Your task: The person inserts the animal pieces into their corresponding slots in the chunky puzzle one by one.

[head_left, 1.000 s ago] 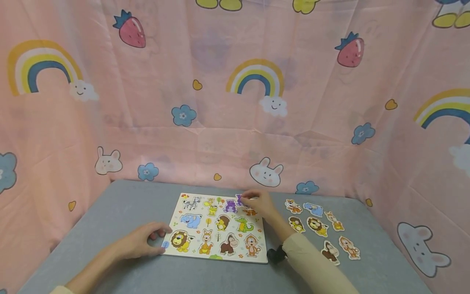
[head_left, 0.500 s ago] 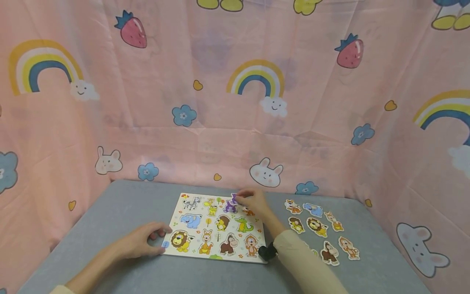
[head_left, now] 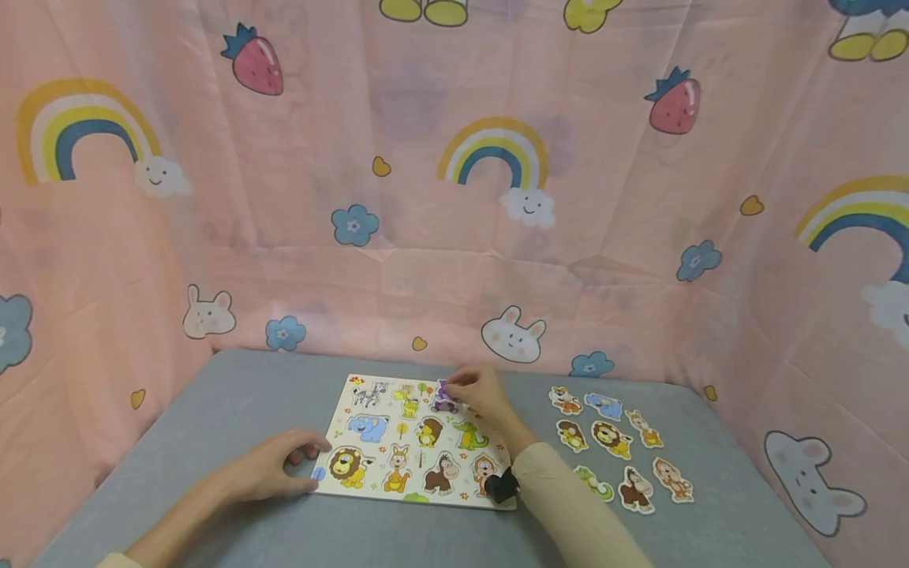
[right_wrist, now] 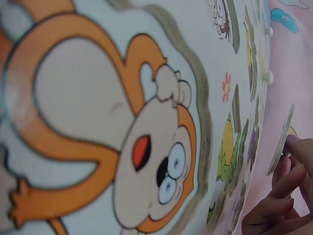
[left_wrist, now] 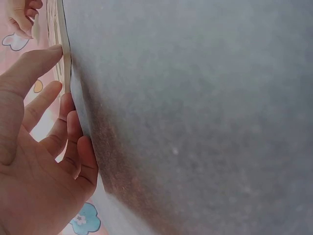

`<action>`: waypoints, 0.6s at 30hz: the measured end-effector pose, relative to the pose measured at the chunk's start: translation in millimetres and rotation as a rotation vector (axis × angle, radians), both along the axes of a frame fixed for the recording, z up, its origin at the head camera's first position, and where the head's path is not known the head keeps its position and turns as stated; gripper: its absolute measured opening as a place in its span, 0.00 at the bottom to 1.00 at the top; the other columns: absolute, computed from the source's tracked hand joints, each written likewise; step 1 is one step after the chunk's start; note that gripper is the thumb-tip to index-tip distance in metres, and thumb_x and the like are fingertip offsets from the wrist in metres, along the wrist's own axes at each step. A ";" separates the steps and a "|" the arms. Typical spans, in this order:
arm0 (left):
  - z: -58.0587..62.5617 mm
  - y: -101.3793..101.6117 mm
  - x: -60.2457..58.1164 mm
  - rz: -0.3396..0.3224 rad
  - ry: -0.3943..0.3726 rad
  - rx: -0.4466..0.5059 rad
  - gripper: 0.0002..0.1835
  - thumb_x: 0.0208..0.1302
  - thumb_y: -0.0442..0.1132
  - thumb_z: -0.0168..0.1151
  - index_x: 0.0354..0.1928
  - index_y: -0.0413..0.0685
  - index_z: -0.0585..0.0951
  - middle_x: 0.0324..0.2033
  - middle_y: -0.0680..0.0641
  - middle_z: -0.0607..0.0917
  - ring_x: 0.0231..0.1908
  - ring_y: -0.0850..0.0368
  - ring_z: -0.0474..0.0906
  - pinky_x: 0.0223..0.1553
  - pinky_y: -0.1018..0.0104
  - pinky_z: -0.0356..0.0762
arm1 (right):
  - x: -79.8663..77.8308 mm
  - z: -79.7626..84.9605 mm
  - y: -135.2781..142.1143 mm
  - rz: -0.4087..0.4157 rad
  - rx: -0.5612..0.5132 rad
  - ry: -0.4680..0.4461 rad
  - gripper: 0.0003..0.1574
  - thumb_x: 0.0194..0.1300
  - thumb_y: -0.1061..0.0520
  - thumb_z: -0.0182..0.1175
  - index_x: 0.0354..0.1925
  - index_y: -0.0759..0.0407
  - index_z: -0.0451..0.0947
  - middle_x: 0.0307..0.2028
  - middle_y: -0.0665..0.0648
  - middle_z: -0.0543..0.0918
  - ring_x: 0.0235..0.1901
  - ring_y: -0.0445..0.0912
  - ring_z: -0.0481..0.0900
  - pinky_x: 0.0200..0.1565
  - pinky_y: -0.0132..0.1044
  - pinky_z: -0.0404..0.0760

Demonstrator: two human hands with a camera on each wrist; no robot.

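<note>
A white puzzle board (head_left: 376, 490) printed with cartoon animals lies on the table. My left hand (head_left: 273, 465) rests at its left edge, the thumb near the front corner. In the left wrist view the thumb tip touches the board's side (left_wrist: 67, 73) and the other fingers lie loosely bent beside it. My right hand (head_left: 479, 390) pinches a purple animal puzzle piece (head_left: 443, 386) over the matching purple picture at the board's back. The right wrist view shows this piece (right_wrist: 282, 139) edge-on and tilted between thumb and fingers.
Loose animal pieces lie right of the board, among them a lion (head_left: 611, 439), an elephant (head_left: 604, 405), a crocodile (head_left: 593, 483) and a monkey (head_left: 672, 480). Small pale knobs (right_wrist: 267, 77) stand up from the board's far side. A pink patterned curtain (head_left: 426, 292) surrounds the table.
My right hand has moved left with the purple piece, from beside the purple picture to over it. The crocodile piece has come out from behind my right sleeve. My left hand has stayed put.
</note>
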State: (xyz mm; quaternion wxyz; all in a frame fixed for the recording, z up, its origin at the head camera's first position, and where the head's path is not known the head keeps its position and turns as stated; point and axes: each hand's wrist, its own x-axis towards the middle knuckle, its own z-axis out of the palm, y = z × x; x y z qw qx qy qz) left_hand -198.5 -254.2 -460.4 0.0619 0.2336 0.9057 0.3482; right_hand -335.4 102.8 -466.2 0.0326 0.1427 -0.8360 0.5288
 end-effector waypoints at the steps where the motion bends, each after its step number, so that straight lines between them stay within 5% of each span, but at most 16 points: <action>1: -0.4 0.0 0.0 -0.002 0.005 0.001 0.25 0.54 0.42 0.78 0.53 0.48 0.80 0.41 0.53 0.75 0.41 0.53 0.70 0.42 0.59 0.70 | -0.4 -1.1 -0.7 0.004 0.002 0.001 0.03 0.62 0.65 0.71 0.35 0.65 0.87 0.32 0.53 0.86 0.34 0.46 0.81 0.40 0.39 0.78; 18: -1.6 0.0 0.1 -0.003 -0.005 0.011 0.25 0.54 0.42 0.78 0.53 0.47 0.80 0.41 0.52 0.75 0.41 0.53 0.70 0.44 0.59 0.70 | 2.2 -6.7 -5.3 0.007 0.051 0.005 0.03 0.60 0.64 0.73 0.32 0.64 0.87 0.30 0.52 0.85 0.32 0.45 0.80 0.38 0.41 0.79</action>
